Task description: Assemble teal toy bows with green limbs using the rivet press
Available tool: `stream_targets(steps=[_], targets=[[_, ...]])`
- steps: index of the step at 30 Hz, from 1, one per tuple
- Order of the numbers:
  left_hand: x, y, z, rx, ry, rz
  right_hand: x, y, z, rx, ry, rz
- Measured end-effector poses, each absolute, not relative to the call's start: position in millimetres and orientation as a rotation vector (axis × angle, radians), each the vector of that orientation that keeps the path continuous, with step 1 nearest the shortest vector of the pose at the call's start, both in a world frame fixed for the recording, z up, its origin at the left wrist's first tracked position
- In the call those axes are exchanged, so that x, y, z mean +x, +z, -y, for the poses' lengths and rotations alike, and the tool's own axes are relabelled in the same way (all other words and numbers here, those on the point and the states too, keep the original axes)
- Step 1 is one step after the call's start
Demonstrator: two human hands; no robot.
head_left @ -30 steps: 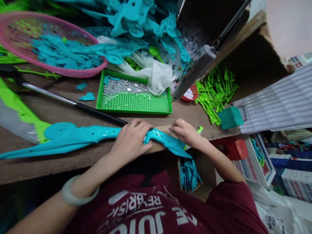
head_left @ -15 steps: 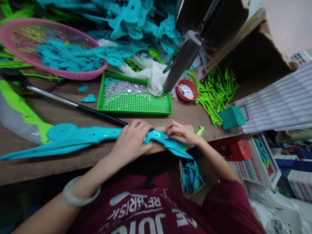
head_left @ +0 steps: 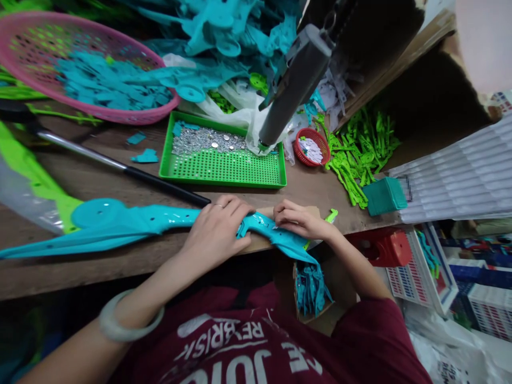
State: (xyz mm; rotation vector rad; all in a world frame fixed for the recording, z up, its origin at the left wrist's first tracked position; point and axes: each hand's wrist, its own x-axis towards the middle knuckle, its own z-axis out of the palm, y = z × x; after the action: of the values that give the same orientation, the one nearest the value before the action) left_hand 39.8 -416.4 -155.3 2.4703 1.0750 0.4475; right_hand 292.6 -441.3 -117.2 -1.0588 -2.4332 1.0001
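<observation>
A long turquoise plastic piece point(head_left: 132, 221), shaped like a toy weapon shell, lies along the table's near edge. My left hand point(head_left: 218, 229) is wrapped over its narrow middle, thumb on the near side. Over the right part of the same piece, the fingers of my right hand point(head_left: 298, 220) are pinched together. A tiny white bit point(head_left: 275, 227) shows at those fingertips, against the turquoise surface; most of it is hidden. Under the piece lies brown cardboard point(head_left: 262, 244), and a bright green plastic part point(head_left: 331, 215) sticks out beyond my right hand.
A green tray point(head_left: 224, 184) holds small metal screws. Below a hanging grey power screwdriver point(head_left: 294, 88) stands a red basket point(head_left: 296, 151) of white pieces. A pink basket point(head_left: 120, 116), green parts point(head_left: 360, 149) and a teal box point(head_left: 386, 196) surround the work area. A black-handled rod point(head_left: 164, 184) lies behind the piece.
The camera view has shifted slightly. Both hands stay in nearly the same place on the turquoise piece, with the right fingertips still pinched at the white bit.
</observation>
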Motion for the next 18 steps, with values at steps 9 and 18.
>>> stream_targets(steps=[9,18], targets=[[40,-157,416,2.484,0.467,-1.084,285,-127,443,-1.087,0.873,2.533],[39,-155,416,2.487,0.465,-1.085,290,-121,445,-1.027,0.81,2.611]])
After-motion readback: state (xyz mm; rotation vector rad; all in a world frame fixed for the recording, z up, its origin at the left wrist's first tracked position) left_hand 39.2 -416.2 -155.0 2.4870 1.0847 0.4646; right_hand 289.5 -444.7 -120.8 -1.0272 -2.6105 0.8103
